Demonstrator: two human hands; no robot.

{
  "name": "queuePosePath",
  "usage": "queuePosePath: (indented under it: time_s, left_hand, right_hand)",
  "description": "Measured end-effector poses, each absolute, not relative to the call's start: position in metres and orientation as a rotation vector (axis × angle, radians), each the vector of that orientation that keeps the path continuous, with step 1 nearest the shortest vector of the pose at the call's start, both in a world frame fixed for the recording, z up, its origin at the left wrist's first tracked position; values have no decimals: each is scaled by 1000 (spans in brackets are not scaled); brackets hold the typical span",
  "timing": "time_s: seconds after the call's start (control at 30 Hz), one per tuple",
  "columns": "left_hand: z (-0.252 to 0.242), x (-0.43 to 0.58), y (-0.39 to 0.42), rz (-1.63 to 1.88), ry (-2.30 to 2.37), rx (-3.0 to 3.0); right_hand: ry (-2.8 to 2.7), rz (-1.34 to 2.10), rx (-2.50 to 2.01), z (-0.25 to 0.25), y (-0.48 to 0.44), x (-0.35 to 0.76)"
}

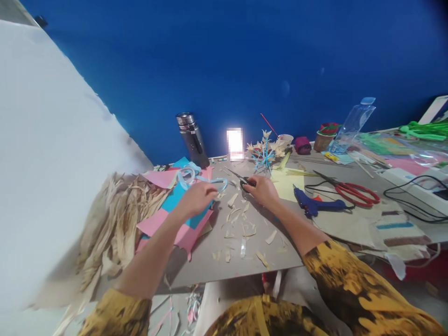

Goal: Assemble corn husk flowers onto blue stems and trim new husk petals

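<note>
My right hand (262, 190) is closed around the black handles of a small pair of scissors (235, 175), whose blades point up and to the left. My left hand (199, 199) pinches a light blue paper strip (220, 181) that curls away toward a loose coil behind it; the fingertips are partly hidden. Beneath the left wrist lie blue and pink paper sheets (154, 223). Small pale scraps (233, 200) are scattered between my hands. Beyond the right hand stands a bunch of dried-husk flowers (264, 151) with blue stems.
Dried husks (108, 228) are heaped at the left, near a dark flask (192, 142). To the right lie a blue glue gun (317, 204), red-handled scissors (357, 193) and a white power strip (416, 189). A plastic bottle (355, 123) leans by the blue wall.
</note>
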State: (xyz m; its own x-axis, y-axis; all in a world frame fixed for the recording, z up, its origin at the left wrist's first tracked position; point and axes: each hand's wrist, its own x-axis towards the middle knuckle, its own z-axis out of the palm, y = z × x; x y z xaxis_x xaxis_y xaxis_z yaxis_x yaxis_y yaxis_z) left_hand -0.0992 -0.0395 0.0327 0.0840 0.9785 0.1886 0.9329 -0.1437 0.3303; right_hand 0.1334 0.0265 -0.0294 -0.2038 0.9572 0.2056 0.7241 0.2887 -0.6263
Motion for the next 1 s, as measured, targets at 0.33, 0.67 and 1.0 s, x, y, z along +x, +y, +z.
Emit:
queuePosePath:
  time_s: [0.33, 0.67, 1.0]
  left_hand:
    - [-14, -37, -107, 266, 1341, 2435]
    - [-4, -57, -71, 443, 1479, 2046]
    - [23, -73, -47, 986, 1749, 1881]
  right_hand:
    - [-1889, 564, -1538, -31, 33, 141]
    - [-1847, 561, -1417, -31, 39, 146]
    - [-1990, 501, -1651, -32, 43, 148]
